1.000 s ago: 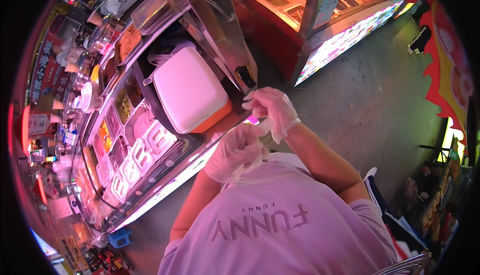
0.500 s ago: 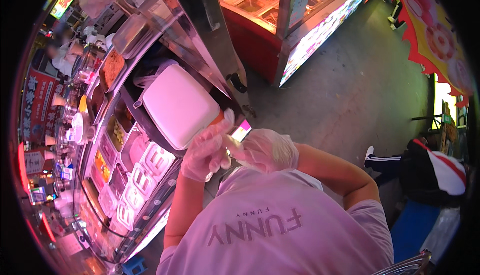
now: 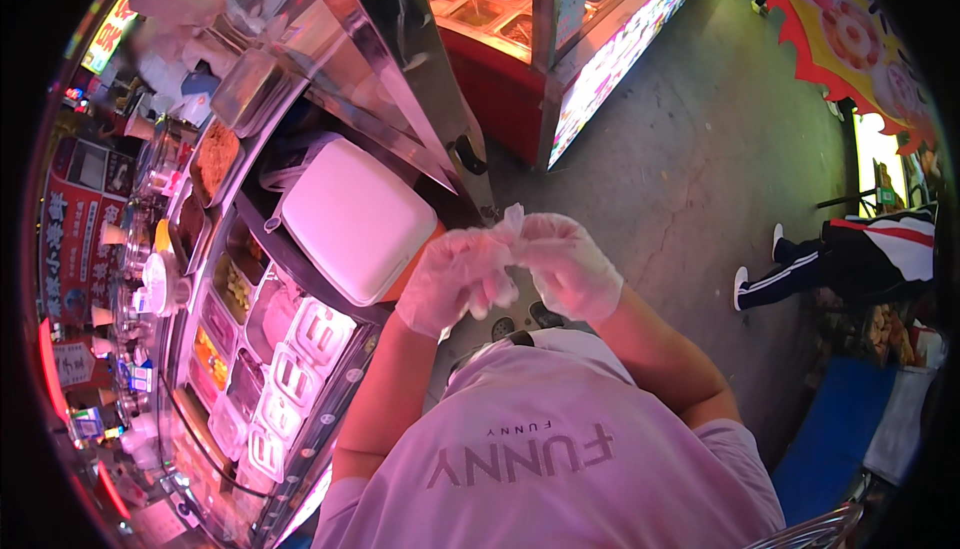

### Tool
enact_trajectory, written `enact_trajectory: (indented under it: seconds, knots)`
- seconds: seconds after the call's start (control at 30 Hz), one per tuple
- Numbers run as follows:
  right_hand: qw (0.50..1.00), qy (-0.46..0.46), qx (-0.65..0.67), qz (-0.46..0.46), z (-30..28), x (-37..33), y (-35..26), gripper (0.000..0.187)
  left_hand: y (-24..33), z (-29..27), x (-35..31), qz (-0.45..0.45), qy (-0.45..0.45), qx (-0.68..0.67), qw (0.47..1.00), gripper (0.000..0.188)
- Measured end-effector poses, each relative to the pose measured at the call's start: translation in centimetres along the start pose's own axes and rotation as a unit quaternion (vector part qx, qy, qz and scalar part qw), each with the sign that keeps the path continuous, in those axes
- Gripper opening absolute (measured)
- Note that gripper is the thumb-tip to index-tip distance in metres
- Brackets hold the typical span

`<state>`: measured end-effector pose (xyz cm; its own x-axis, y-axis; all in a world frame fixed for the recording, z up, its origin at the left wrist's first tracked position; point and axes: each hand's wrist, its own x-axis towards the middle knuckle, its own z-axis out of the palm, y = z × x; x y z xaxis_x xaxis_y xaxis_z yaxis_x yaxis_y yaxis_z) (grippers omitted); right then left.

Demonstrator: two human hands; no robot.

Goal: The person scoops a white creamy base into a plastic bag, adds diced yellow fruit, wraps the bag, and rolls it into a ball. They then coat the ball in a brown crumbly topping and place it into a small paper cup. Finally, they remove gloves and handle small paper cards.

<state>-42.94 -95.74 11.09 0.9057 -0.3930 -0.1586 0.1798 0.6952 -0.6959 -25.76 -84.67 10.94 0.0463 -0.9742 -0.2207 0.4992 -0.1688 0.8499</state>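
Observation:
Both my hands wear thin see-through plastic gloves and meet in front of my chest. The fingers of my left hand [image 3: 455, 274] are bent, its fingertips pinched against those of my right hand [image 3: 572, 267]. Between them a loose tip of plastic glove [image 3: 513, 221] stands up, gripped from both sides. Which glove that film belongs to, I cannot tell. Close by on the left sits a white lidded box [image 3: 352, 219], apart from my left hand.
A food counter with topping trays [image 3: 238, 289] and a row of clear lids [image 3: 290, 389] runs along my left. Ahead stands a lit food case [image 3: 500, 9]. Grey floor [image 3: 660, 169] stretches to the right, where a person [image 3: 850, 254] is beside a blue surface [image 3: 840, 439].
My hands have shifted right, away from the white box, and rotated so their fingertips meet. The person at right has changed posture, legs now stretched toward me.

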Motion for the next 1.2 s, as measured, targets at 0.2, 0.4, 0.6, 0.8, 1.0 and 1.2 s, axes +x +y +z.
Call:
enact_trajectory:
  seconds: [0.2, 0.4, 0.6, 0.8, 1.0, 1.2]
  knots:
    - [0.981, 0.091, -0.079, -0.154, -3.2, 5.2, -2.7, 0.020, -1.2, -1.5, 4.1, 0.208, 0.142, -0.074, 0.965, 0.019]
    - [0.963, 0.172, -0.084, -0.191, -4.5, 11.5, 0.2, 0.012, -3.3, 0.0, 7.0, 0.197, 0.346, -0.025, 0.917, 0.017]
    - [0.945, 0.156, -0.091, -0.273, -4.0, 10.2, 4.4, 0.025, -5.9, -0.9, 7.5, 0.259, 0.336, 0.038, 0.905, 0.018]
    - [0.972, 0.136, -0.045, -0.184, -2.9, 7.7, 1.4, 0.040, -5.5, -1.5, 6.7, 0.220, 0.299, 0.120, 0.921, 0.032]
    - [0.955, 0.226, 0.093, -0.167, -7.0, 3.1, 3.9, 0.044, -8.7, -2.1, 2.8, 0.223, 0.306, 0.172, 0.909, 0.069]
    - [0.987, -0.003, 0.159, 0.005, -4.1, -0.6, 8.1, 0.037, -12.4, -4.3, 1.5, 0.167, 0.167, 0.137, 0.962, 0.037]
